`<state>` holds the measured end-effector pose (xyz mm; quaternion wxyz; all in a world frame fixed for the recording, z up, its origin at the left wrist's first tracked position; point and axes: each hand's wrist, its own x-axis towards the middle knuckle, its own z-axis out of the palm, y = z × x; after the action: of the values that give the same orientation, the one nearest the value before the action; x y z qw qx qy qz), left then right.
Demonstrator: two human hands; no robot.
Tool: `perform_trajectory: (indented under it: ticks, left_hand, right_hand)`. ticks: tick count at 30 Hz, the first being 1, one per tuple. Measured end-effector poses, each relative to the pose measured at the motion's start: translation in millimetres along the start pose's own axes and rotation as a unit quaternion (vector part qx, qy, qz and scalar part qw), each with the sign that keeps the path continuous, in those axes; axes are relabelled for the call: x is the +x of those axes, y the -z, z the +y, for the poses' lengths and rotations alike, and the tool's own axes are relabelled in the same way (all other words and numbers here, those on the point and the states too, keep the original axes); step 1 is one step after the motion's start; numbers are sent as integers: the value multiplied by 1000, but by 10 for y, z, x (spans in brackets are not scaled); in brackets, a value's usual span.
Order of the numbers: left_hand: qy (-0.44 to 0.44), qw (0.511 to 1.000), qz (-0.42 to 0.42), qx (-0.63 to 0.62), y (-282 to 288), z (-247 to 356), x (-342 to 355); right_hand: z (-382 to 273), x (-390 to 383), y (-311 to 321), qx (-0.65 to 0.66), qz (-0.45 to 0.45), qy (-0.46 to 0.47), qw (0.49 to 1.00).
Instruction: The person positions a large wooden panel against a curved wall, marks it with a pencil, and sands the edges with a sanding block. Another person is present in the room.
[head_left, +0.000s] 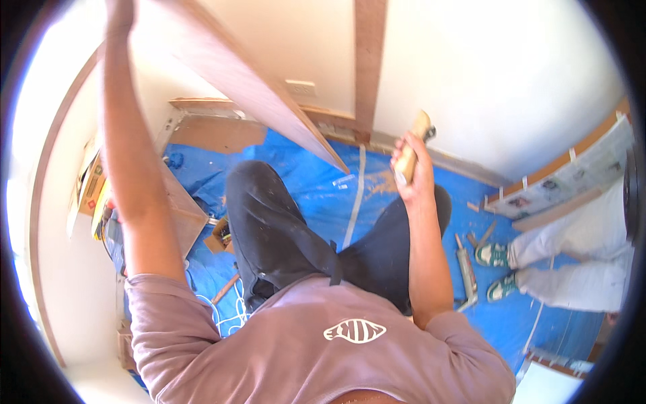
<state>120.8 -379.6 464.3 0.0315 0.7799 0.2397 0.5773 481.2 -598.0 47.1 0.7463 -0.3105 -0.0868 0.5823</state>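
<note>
My left arm reaches up to the top edge, where my left hand (pixel 121 12) is partly cropped beside a long pale wooden board (pixel 249 87); its fingers and grip cannot be made out. The board slants down toward the blue sheet (pixel 350 202). My right hand (pixel 413 161) is closed around a light wooden tool (pixel 420 124) with a small black part, held above my bent right knee.
At right stands another person in pale trousers (pixel 572 236), near a caulking gun (pixel 466 276). An open cardboard box (pixel 219 239), a white cord and a hammer-like tool (pixel 225 289) lie at left. A white wall (pixel 484 74) with a brown vertical strip is ahead.
</note>
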Motion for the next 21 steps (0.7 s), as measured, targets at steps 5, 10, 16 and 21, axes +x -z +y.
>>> perform_trajectory:
  ticks: [5,10,16,21]
  left_hand:
    - [-22,997,28,70,-712,382,-386]
    - [-120,987,73,81,-1141,589,-471]
    - [-123,986,111,33,-1228,619,-445]
    - [-192,969,134,79,-1365,489,-372]
  right_hand:
    - [21,-26,-9,1,-87,7,996]
    - [93,-192,38,-55,-29,79,995]
    - [34,-368,161,-84,39,154,984]
    - [65,-344,192,-150,100,188,966]
